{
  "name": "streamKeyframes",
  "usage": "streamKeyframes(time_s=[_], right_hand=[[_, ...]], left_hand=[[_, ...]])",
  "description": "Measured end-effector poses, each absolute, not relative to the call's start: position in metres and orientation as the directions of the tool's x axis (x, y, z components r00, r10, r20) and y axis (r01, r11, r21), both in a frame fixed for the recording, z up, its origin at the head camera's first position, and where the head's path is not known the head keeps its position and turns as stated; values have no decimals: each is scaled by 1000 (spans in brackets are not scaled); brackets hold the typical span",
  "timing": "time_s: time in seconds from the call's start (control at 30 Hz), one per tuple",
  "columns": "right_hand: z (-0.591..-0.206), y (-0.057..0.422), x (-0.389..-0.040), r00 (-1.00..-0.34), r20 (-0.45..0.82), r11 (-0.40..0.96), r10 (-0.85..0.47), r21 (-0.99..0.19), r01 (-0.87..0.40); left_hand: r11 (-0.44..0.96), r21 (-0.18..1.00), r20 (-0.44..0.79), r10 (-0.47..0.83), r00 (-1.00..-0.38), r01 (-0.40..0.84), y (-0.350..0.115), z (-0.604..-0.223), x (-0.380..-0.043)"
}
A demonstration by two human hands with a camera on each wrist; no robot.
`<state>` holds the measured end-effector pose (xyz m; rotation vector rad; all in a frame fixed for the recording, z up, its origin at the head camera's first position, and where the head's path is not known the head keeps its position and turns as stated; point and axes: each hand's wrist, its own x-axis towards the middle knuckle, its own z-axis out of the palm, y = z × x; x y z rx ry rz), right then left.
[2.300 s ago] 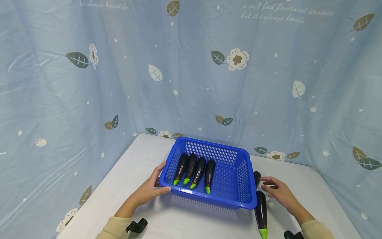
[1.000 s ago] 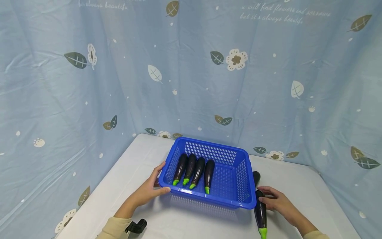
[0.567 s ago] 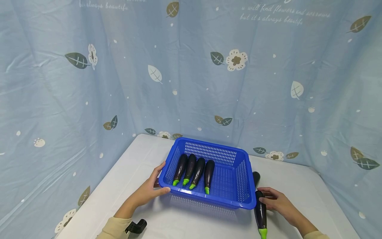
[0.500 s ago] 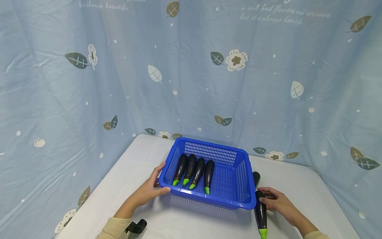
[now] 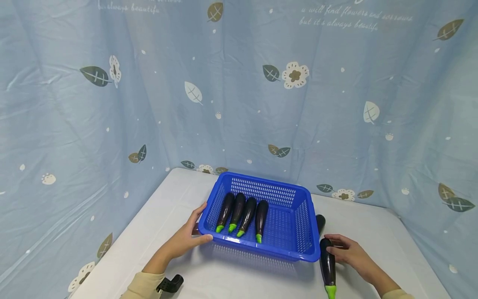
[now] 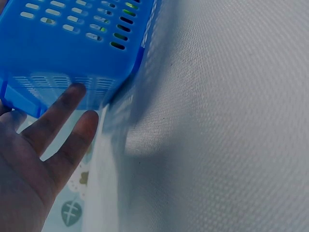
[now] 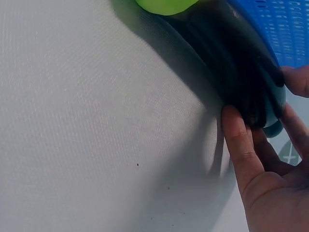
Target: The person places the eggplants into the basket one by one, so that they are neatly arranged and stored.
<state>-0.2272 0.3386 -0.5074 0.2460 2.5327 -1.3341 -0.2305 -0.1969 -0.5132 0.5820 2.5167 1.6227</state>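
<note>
A blue perforated plastic basket (image 5: 261, 249) stands on the table, with several dark eggplants (image 5: 262, 216) with green stem ends side by side in its left half. My left hand (image 5: 183, 241) holds its near left corner, thumb along the front rim. In the left wrist view two fingers (image 6: 58, 113) lie stretched against the basket wall; the thumb is hidden there. Right of the basket, my right hand (image 5: 347, 251) pinches the dark blunt end of an eggplant (image 5: 328, 265) between thumb and fingers. Its green end points toward me. Beyond it lies another eggplant (image 5: 320, 223), partly hidden by the basket.
The white-covered table (image 5: 231, 282) runs back to a blue patterned curtain (image 5: 239, 104), which encloses it at the back and sides. A black strap device (image 5: 171, 283) sits at my left wrist.
My right hand came toward me from the farther eggplant and took hold of the nearer one. That eggplant has since shifted slightly right, away from the basket. The left hand keeps its place.
</note>
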Motion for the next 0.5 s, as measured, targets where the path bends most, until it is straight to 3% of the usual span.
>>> streamKeyframes(time_s=[0.5], right_hand=[[-497, 345, -229, -956, -292, 564, -5, -791, 238]], left_hand=[[353, 896, 133, 365, -922, 269, -197, -513, -230]])
